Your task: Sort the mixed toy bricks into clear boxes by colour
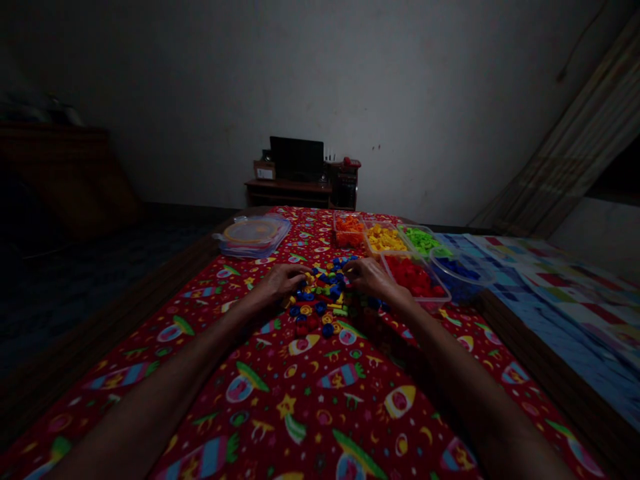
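Observation:
A heap of small plastic toy pieces [323, 293] in blue, yellow, red and green lies on the red patterned cloth [310, 400]. My left hand [281, 281] reaches the heap's left edge with its fingers bent together at the pieces. Across from it, my right hand [373, 279] has its fingers curled down over the heap's right side. Poor light and small size hide what either set of fingertips holds. Just beyond my right hand stands a clear tub of red pieces [413, 275].
Behind it are tubs of orange pieces [349, 227], yellow pieces [385, 238] and green pieces [421, 240]. A round tub of blue pieces [457, 270] stands at right. Stacked clear lids [254, 235] lie at far left. A dark monitor [297, 157] is by the wall.

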A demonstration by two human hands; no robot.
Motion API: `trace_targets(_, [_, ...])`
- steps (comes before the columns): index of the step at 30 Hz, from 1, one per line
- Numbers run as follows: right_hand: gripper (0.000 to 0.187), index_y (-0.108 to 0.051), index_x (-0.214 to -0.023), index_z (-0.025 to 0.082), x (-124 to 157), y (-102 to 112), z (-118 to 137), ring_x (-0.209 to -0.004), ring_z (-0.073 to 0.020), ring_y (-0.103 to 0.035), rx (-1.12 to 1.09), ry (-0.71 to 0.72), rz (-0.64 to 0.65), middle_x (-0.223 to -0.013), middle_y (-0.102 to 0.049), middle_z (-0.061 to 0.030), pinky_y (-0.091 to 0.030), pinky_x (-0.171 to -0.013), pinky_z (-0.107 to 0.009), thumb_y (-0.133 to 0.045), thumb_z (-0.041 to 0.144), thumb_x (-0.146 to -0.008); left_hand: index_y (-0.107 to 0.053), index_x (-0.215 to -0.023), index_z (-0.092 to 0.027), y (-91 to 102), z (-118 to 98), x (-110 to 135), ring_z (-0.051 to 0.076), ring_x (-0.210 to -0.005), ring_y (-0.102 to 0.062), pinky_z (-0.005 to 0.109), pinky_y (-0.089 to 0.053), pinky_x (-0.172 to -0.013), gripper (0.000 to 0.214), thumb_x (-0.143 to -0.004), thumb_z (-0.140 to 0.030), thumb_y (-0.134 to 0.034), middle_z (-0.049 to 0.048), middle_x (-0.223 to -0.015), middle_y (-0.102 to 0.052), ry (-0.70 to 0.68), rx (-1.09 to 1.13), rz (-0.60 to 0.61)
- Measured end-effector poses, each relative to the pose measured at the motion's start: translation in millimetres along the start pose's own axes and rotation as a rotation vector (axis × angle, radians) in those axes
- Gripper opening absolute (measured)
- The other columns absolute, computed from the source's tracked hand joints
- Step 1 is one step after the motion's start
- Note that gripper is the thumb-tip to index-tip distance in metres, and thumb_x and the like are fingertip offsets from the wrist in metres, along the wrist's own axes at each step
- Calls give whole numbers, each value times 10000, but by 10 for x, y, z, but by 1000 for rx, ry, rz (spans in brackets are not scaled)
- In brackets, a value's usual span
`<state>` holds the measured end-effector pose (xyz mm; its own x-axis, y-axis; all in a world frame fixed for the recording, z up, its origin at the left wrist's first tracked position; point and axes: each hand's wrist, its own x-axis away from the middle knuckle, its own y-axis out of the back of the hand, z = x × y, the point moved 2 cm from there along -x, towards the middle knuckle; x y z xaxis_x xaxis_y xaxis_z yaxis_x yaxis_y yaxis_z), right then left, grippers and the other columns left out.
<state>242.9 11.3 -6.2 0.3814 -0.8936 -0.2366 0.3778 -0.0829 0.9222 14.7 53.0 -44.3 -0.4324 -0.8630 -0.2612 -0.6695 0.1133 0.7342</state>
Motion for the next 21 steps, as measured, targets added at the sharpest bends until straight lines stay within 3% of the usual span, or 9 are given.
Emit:
trace_targets(6, [268,-687,-1020,152,11,-28,-22,-838,-186,-610,6,8,24,-929,-686,-95,-419,-709,-247,-590,285,-808,-704,-971,-158,-26,-32,2,212,-814,-652,286,-501,-746,408,-753,-441,-508,62,-925,-726,-28,-64,17])
trace_targets(12, [338,-686,-1050,196,-5,-65,-21,-974,-205,-596,-117,82,37,-1039,-673,-68,-426,-858,-294,-591,91,-743,-683,-1032,-170,-80,-56,-25,203,-849,-646,273,-506,-744,429,-725,-432,-536,59,-972,-709,-88,-8,42])
trace_targets(16, [504,-687,-1057,198,-71,-103,-44,-918,-185,-614,-295,94,33,-978,-691,-34,-453,-822,-275,-536,-43,-640,-659,-1079,-178,-99,-89,-24,208,-920,-630,291,-503,-797,433,-698,-363,-571,55,-1027,-690,-135,57,68])
trace_targets(21, [473,-664,-1089,168,-147,-177,-95,-844,-159,-619,-585,94,80,-900,-690,-37,-488,-743,-267,-566,18,-651,-660,-1069,-182,-106,-135,-4,214,-974,-612,327,-481,-874,398,-693,-283,-576,57,-1061,-676,-149,18,81])
